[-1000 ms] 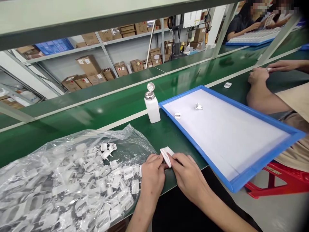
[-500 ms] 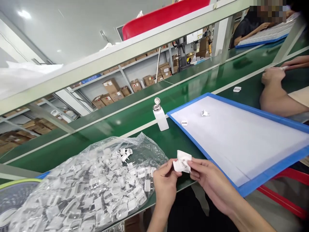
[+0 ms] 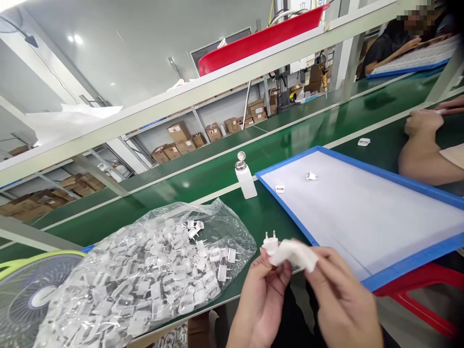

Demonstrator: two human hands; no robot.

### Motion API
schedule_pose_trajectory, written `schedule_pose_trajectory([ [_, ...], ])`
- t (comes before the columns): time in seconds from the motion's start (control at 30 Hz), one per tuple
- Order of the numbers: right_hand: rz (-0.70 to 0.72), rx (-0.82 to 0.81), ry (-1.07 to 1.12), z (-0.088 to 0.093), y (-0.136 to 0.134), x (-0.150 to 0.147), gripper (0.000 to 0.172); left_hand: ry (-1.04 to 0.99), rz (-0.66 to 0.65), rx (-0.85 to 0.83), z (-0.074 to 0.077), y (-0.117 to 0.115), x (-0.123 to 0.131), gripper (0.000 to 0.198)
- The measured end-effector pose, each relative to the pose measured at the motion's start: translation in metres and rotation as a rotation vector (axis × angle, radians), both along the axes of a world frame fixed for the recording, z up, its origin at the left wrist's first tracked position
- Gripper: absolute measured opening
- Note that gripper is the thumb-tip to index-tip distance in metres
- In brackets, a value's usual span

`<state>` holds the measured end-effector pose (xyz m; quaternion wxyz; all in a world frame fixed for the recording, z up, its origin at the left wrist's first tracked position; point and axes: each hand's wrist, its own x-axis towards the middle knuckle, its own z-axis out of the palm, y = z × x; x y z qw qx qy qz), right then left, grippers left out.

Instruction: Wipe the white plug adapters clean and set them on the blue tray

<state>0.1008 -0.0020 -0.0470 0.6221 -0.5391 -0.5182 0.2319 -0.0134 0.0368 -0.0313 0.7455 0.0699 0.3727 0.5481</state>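
Observation:
My left hand (image 3: 264,295) holds a small white two-pin plug (image 3: 270,242) upright, pins up, in front of the green bench edge. My right hand (image 3: 340,299) presses a folded white cloth (image 3: 294,253) against the plug's side. To the left lies a clear plastic bag (image 3: 145,270) with several white plugs spilling from its mouth. A white tray with a blue rim (image 3: 398,263) lies to the right, with two white plugs (image 3: 311,176) near its far corner.
A white pump bottle with a metal top (image 3: 245,178) stands by the tray's far-left corner. Another person's forearm and hands (image 3: 424,145) rest at the right. A lone white part (image 3: 363,141) lies on the green belt. A fan (image 3: 32,295) sits at bottom left. Red stool under the tray.
Both hands rose toward the camera, away from the bench. The plug now shows with its pins up in my left hand, and the cloth has shifted to its right side. The camera tilted upward.

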Motion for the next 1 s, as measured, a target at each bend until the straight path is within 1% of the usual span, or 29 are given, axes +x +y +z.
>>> schedule_pose_trajectory([
  [0.03,-0.119,-0.05,0.018,0.001,0.002,0.007,0.026,-0.039,-0.017,0.004,0.001,-0.001,0.0,0.008],
  [0.07,-0.218,-0.086,0.015,0.002,0.003,0.013,0.027,-0.069,-0.042,0.005,0.003,-0.002,0.0,0.011],
  [0.1,-0.283,-0.097,-0.023,0.003,0.005,0.018,0.028,-0.089,-0.072,-0.001,0.004,-0.003,0.0,0.017],
  [0.17,-0.333,-0.059,-0.177,0.005,0.007,0.023,0.028,-0.102,-0.098,0.0,0.006,-0.003,0.0,0.024],
  [0.23,-0.352,-0.018,-0.382,0.006,0.007,0.025,0.03,-0.089,-0.112,0.026,0.008,-0.002,0.001,0.025],
  [0.3,-0.413,-0.061,-0.57,0.007,0.007,0.028,0.033,-0.073,-0.12,0.048,0.008,-0.001,0.003,0.024],
  [0.37,-0.478,-0.114,-0.663,0.009,0.007,0.034,0.033,-0.041,-0.119,0.066,0.006,-0.001,0.005,0.027],
  [0.4,-0.495,-0.096,-0.651,0.01,0.007,0.037,0.03,-0.018,-0.117,0.071,0.005,-0.001,0.007,0.03],
  [0.43,-0.471,-0.045,-0.602,0.011,0.007,0.04,0.026,0.009,-0.119,0.077,0.003,-0.001,0.009,0.033],
  [0.47,-0.398,0.024,-0.539,0.013,0.008,0.041,0.022,0.031,-0.127,0.086,0.001,-0.001,0.011,0.036],
  [0.53,-0.141,0.147,-0.43,0.014,0.011,0.043,0.017,0.061,-0.15,0.116,-0.002,-0.002,0.016,0.038],
  [0.57,-0.004,0.179,-0.39,0.015,0.013,0.043,0.018,0.074,-0.161,0.136,-0.003,-0.002,0.019,0.036],
  [0.6,0.104,0.194,-0.355,0.015,0.016,0.043,0.02,0.091,-0.17,0.16,-0.004,-0.001,0.021,0.034],
  [0.63,0.165,0.193,-0.316,0.015,0.018,0.044,0.022,0.117,-0.177,0.186,-0.003,0.001,0.025,0.031],
  [0.67,0.189,0.186,-0.275,0.015,0.021,0.045,0.023,0.146,-0.185,0.211,-0.001,0.003,0.028,0.03],
  [0.73,0.166,0.174,-0.21,0.014,0.026,0.051,0.021,0.187,-0.219,0.248,0.005,0.009,0.037,0.03],
  [0.77,0.123,0.185,-0.199,0.014,0.027,0.055,0.021,0.189,-0.251,0.257,0.009,0.013,0.042,0.03],
  [0.8,0.044,0.211,-0.197,0.013,0.028,0.059,0.019,0.179,-0.287,0.261,0.012,0.017,0.049,0.031],
  [0.87,-0.17,0.297,-0.222,0.011,0.028,0.067,0.016,0.143,-0.341,0.253,0.015,0.024,0.061,0.034],
  [0.9,-0.244,0.343,-0.246,0.009,0.028,0.07,0.019,0.128,-0.35,0.247,0.015,0.028,0.067,0.036],
  [0.93,-0.266,0.379,-0.267,0.008,0.028,0.073,0.023,0.123,-0.346,0.241,0.013,0.031,0.072,0.037],
  [0.97,-0.239,0.405,-0.285,0.007,0.028,0.076,0.026,0.13,-0.332,0.234,0.01,0.034,0.077,0.037],
  [1.0,-0.175,0.416,-0.299,0.007,0.029,0.079,0.03,0.146,-0.316,0.228,0.007,0.037,0.08,0.037],
])
